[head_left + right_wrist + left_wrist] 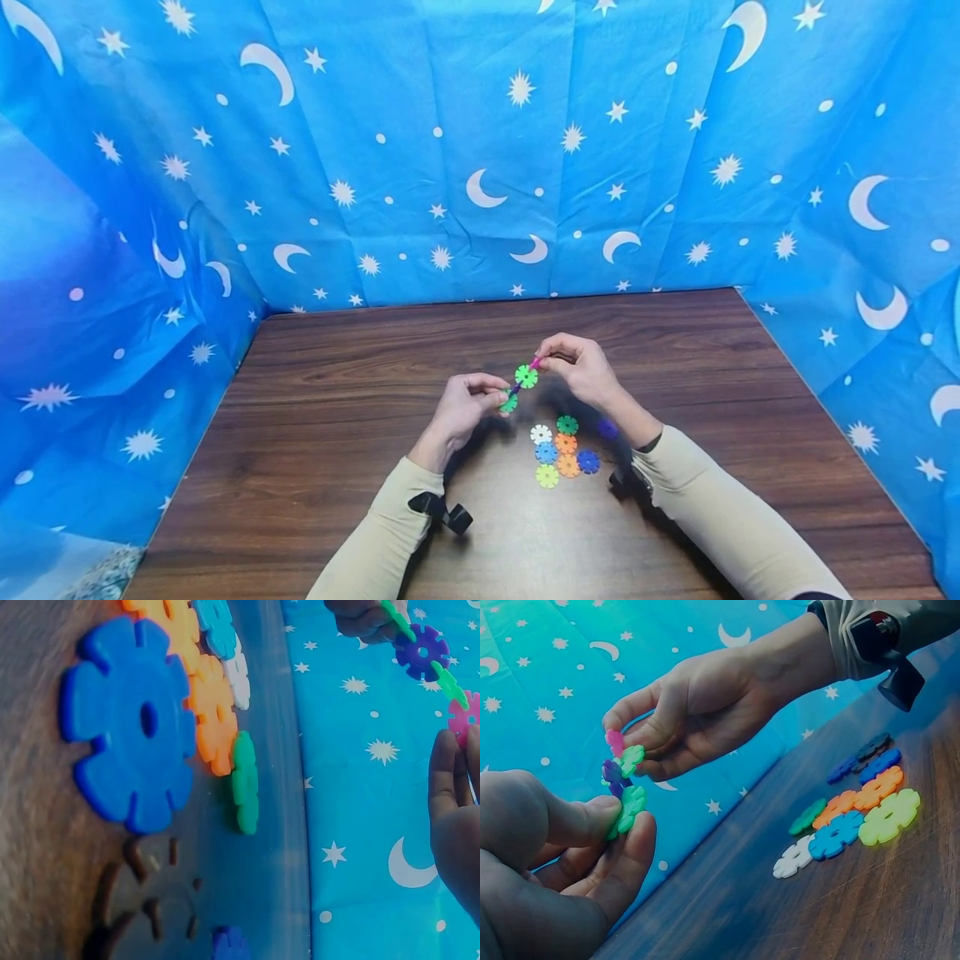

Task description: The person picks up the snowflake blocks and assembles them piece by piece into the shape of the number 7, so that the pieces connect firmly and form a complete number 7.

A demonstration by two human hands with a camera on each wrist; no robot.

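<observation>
A chain of notched discs (527, 377) is held just below centre in the head view — left hand (459, 412) pinching its green end disc (510, 404) between fingers, right hand (587, 372) pinching the pink disc (535, 363) — with loose discs (562, 463) on the counter (337, 400), lower right of centre

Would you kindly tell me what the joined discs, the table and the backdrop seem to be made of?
Joined discs: probably smooth plastic, evenly bright with crisp notches.
Table: wood or wood-look laminate, slightly glossy, showing grain and reflection.
Backdrop: likely thin cloth, given its creases; finish unclear.
</observation>
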